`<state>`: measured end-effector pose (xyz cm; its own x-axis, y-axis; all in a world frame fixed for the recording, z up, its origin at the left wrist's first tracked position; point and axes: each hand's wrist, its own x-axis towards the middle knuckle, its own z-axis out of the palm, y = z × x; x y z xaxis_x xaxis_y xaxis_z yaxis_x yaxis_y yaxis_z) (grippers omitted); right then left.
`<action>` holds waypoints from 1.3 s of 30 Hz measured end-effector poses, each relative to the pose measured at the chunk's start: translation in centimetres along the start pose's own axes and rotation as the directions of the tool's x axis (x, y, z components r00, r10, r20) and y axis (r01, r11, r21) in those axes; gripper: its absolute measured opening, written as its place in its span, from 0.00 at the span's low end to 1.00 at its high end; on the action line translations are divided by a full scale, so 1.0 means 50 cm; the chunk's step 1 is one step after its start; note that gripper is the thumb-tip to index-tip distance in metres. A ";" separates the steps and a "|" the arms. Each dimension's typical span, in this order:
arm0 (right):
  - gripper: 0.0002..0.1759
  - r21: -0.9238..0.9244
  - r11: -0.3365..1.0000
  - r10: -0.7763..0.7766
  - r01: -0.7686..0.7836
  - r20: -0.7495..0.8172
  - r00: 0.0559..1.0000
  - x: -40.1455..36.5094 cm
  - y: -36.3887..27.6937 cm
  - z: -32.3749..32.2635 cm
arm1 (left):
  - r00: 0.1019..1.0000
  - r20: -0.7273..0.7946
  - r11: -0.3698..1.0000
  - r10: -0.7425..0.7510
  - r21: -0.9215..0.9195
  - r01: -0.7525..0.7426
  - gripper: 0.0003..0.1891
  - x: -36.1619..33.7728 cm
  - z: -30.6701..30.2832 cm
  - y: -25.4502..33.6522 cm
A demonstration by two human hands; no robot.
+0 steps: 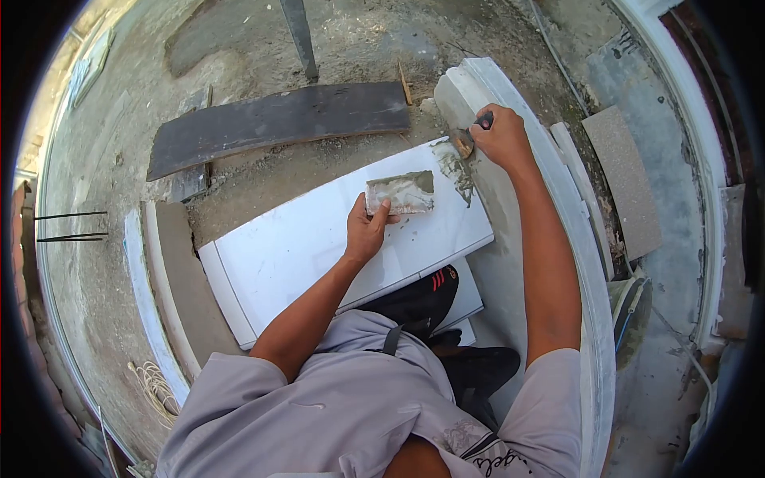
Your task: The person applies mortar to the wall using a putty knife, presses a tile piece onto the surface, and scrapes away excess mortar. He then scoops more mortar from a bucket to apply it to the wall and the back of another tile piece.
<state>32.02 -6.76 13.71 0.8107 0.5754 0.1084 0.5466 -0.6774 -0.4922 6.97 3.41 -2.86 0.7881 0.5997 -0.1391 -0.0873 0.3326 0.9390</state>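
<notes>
My left hand (368, 231) grips a small rectangular tile piece (401, 193), its upper face smeared with grey-green mortar along the far edge and whitish elsewhere. It is held above a long white slab (319, 231). My right hand (504, 137) is closed round the dark handle of a small trowel (461, 143), whose blade points left and down, close to the slab's far right corner. Wet mortar (454, 171) is spread in a patch on that corner, below the blade.
A dark curved board (279, 123) lies beyond the slab. Pale curved wall edges rise on the right (550, 167) and left (179, 279). Coiled cord (153, 386) lies at lower left, and a grey tile (623, 179) leans at right. A post (298, 36) stands at the back.
</notes>
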 end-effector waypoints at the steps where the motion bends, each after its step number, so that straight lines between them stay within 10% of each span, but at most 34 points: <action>1: 0.12 -0.033 0.999 0.001 -0.001 0.001 1.000 0.010 0.004 0.012 | 1.000 0.015 1.000 0.008 0.028 -0.009 0.13 -0.002 0.000 -0.002; 15: 0.12 -0.117 0.992 0.048 -0.051 -0.027 0.999 0.001 -0.029 0.015 | 0.999 0.023 0.991 0.042 0.124 -0.045 0.14 -0.003 0.013 -0.004; 21: 0.13 0.063 0.996 -0.057 0.060 -0.049 0.997 -0.141 -0.040 -0.060 | 0.997 0.006 0.995 0.073 0.063 -0.074 0.15 0.000 0.014 -0.021; 28: 0.18 -0.183 0.877 -0.451 0.445 0.007 0.892 -0.223 0.072 0.040 | 0.998 0.049 0.987 0.032 0.153 -0.039 0.13 -0.003 0.013 -0.006; 39: 0.19 -0.198 0.890 -0.421 0.411 -0.010 0.907 -0.202 0.106 0.094 | 0.999 0.033 0.988 0.032 0.150 -0.036 0.12 -0.002 0.015 -0.008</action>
<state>25.76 -14.02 5.95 0.5070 0.8025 0.3144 0.8612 -0.4568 -0.2228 7.41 2.66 -3.00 0.8049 0.5852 -0.0988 -0.0236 0.1979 0.9799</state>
